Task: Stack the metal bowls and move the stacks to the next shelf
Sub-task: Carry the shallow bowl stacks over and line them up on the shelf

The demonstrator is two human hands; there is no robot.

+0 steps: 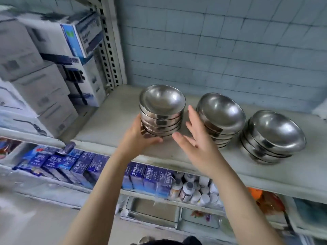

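On the shelf (106, 124), left hand (139, 137) grips the leftmost bowl stack (161, 112) (right hand (198, 138) splayed open beside it).

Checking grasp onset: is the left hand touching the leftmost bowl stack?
Touching. The head view shows the left hand on the leftmost bowl stack, with fingers against its left side and thumb along its base, and no gap.

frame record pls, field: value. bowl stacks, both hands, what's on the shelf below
surface: shelf, tiled wall behind
bowls: three stacks of metal bowls in a row: left stack, middle stack, right stack
left hand: grips left stack low on its left side
right hand: open, fingers spread, between left stack and middle stack; contact unclear
level below: blue boxes, white bottles
bay to the left: white cartons
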